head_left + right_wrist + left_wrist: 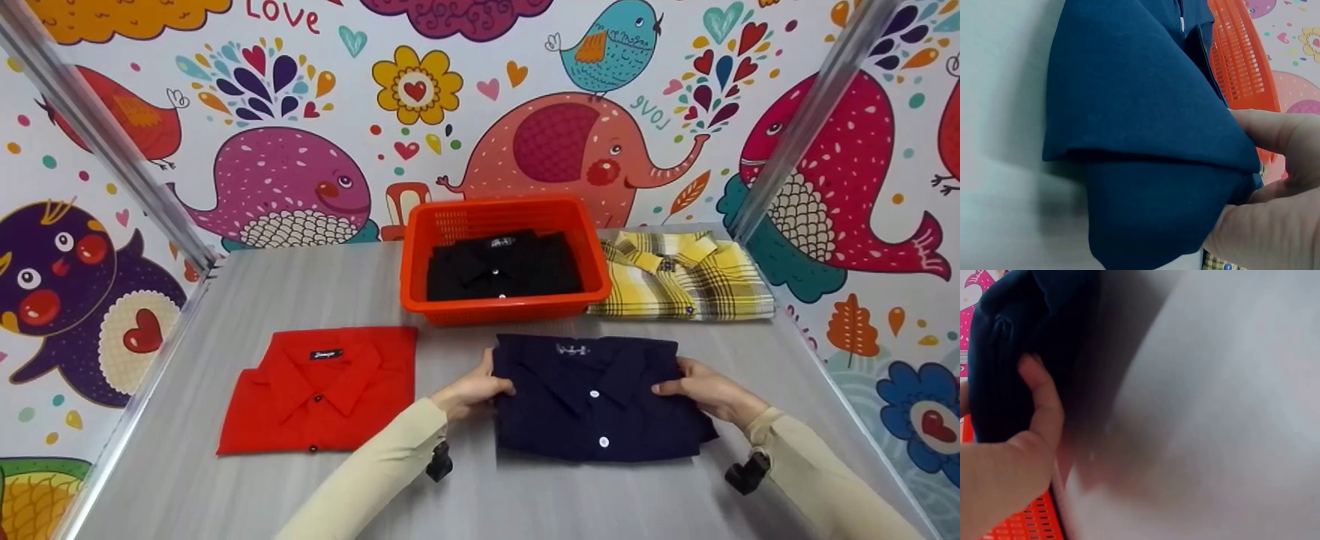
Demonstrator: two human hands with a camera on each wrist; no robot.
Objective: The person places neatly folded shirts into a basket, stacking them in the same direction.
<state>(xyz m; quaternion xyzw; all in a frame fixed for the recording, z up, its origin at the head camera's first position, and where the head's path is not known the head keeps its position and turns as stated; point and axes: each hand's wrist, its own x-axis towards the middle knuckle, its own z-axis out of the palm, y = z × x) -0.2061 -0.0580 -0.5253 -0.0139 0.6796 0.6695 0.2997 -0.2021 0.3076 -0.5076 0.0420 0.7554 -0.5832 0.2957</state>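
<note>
A folded navy shirt (592,409) with white buttons is held between both hands in the head view, its collar toward the basket. At its left edge the left hand (474,386) grips the folded layers, thumb on top. The right hand (712,390) pinches the opposite edge, also with the thumb over the front. Dark shadow lies under the shirt's lower edge. In the left wrist view, fingers press on the bunched edge of the navy cloth (1005,382). The right wrist view shows the folded side of the shirt (1145,107) reaching into that hand's grip.
A folded red shirt (322,397) lies on the grey table (300,277) at the left. Behind the navy shirt stands an orange basket (510,309) with a folded black shirt (517,266) inside. A yellow plaid shirt (690,281) lies right of the basket. Patterned walls enclose the table.
</note>
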